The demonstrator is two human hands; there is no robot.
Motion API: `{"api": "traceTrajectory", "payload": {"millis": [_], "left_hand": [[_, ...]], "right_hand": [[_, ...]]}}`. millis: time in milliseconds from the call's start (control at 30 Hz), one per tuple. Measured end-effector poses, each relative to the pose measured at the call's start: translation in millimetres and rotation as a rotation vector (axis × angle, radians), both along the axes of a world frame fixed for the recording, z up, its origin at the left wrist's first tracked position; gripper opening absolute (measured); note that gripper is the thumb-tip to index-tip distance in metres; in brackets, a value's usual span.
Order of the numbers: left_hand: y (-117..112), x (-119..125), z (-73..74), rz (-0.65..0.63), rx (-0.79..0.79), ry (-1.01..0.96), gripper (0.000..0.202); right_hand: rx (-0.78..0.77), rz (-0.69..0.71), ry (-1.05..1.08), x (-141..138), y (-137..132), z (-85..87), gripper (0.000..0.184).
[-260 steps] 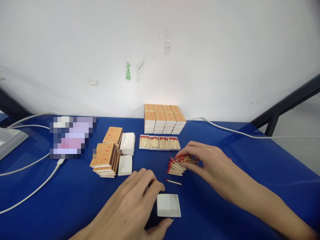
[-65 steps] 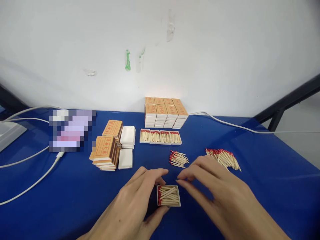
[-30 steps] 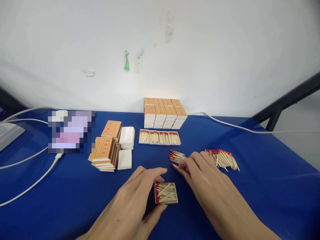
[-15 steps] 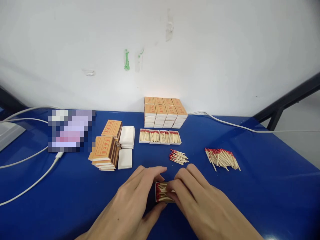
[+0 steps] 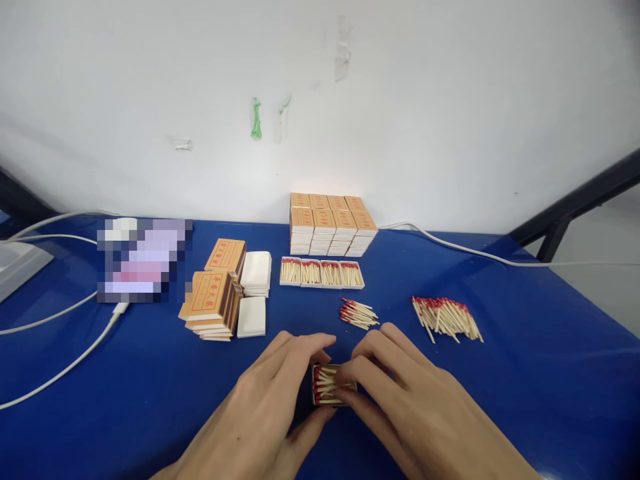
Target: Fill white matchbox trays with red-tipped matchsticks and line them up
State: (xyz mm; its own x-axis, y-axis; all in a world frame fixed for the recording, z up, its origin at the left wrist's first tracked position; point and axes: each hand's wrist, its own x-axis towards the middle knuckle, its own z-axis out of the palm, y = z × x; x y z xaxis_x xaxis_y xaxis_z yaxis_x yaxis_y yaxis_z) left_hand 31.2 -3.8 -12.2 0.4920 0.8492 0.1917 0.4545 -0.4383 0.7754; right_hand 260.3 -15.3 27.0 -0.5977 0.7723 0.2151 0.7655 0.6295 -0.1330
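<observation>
In front of me a small matchbox tray (image 5: pixel 315 387) holds red-tipped matches (image 5: pixel 325 382). My left hand (image 5: pixel 273 393) curves around its left end, with the fingers at the far side and the thumb at the near edge. The fingertips of my right hand (image 5: pixel 395 393) reach into the tray from the right, closed in a pinch on the matches. They hide part of the tray. Beyond my hands lies a small loose heap of matches (image 5: pixel 358 313). Farther right is a larger heap of matches (image 5: pixel 447 318), heads pointing away from me.
Filled trays (image 5: pixel 321 273) stand in a row before stacked matchboxes (image 5: pixel 333 227) by the wall. To the left are matchbox sleeves (image 5: pixel 210 293) and white trays (image 5: pixel 251 317). A blurred-out object (image 5: pixel 145 257) with a white cable (image 5: pixel 95 353) lies farther left on the blue table.
My right fingers have shifted slightly and parted from one another, so more of the tray's right end shows. My left hand stays in place. The view has moved a little.
</observation>
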Motion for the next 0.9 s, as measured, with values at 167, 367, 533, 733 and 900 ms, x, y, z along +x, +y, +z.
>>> {"api": "traceTrajectory", "payload": {"millis": [167, 367, 533, 733, 900], "left_hand": [[-0.3, -0.7, 0.0, -0.001, 0.002, 0.003, 0.07], [-0.8, -0.6, 0.0, 0.013, 0.025, 0.021, 0.068], [0.6, 0.1, 1.2, 0.002, 0.015, 0.001, 0.068], [1.6, 0.5, 1.2, 0.006, 0.039, -0.015, 0.066], [-1.0, -0.5, 0.8, 0.003, 0.015, 0.002, 0.072]], "right_hand": [[-0.016, -0.055, 0.055, 2.0, 1.1, 1.2, 0.026], [-0.041, -0.024, 0.054, 2.5, 0.7, 3.8, 0.032], [-0.066, -0.032, 0.099, 0.4, 0.1, 6.5, 0.03], [-0.099, -0.021, 0.105, 1.1, -1.0, 3.5, 0.027], [-0.101, -0.028, 0.103, 1.5, 0.2, 1.1, 0.024]]}}
